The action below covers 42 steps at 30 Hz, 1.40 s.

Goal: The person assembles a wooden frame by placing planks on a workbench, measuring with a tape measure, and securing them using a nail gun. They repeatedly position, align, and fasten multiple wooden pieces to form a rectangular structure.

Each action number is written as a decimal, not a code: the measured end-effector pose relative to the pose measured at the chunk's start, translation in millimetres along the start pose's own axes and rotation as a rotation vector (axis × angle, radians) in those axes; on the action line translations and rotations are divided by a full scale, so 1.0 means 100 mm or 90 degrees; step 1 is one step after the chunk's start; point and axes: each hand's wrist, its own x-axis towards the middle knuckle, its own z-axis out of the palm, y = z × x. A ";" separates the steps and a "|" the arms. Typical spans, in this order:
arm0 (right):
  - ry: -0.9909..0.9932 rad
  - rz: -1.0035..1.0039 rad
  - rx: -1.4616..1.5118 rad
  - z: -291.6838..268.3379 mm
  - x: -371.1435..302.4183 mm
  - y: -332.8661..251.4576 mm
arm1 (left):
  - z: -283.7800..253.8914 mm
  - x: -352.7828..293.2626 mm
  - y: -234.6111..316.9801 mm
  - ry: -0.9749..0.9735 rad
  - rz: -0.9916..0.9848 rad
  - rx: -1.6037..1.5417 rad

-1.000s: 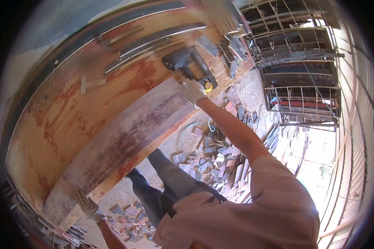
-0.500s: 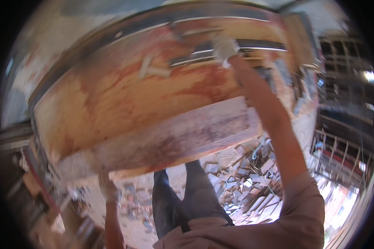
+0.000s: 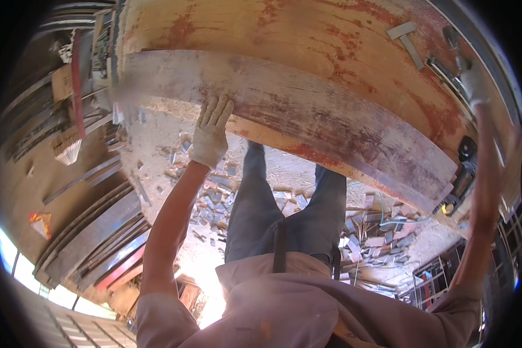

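My left hand [image 3: 211, 130], in a pale work glove, lies with its fingers stretched over the near edge of a long, stained grey-brown plank [image 3: 307, 107]. The plank rests along the near side of a broad orange-brown worktop [image 3: 261, 142] blotched with red. At the far right, my gloved right hand [image 3: 474, 84] reaches the worktop's far side. Its fingers are blurred, close to a dark-ended tool [image 3: 450, 37] and a metal-edged bar [image 3: 446, 75]; whether it grips either does not show. A pale T-shaped piece [image 3: 409, 43] lies left of it.
A black and yellow power tool [image 3: 463, 180] sits by the plank's right end. Wood offcuts [image 3: 383, 232] litter the floor around my legs, with a thin pale blue cord [image 3: 397, 221] among them. Stacked boards [image 3: 101, 238] lie at the left.
The view has swung, so the worktop now sits farther right and up. My left hand has come into clear view on the plank's edge; my right hand remains at the worktop's far side.
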 end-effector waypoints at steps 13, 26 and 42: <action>0.085 0.005 0.476 -0.23 -3.67 -5.04 | 0.16 -0.08 -1.01 0.125 0.114 -0.036; 0.207 -0.091 0.375 -0.01 -3.49 -5.81 | 0.18 -0.07 -1.19 0.150 0.153 -0.097; -0.048 0.177 0.307 0.58 -3.71 -5.81 | 0.03 0.03 -1.91 0.156 0.134 -0.040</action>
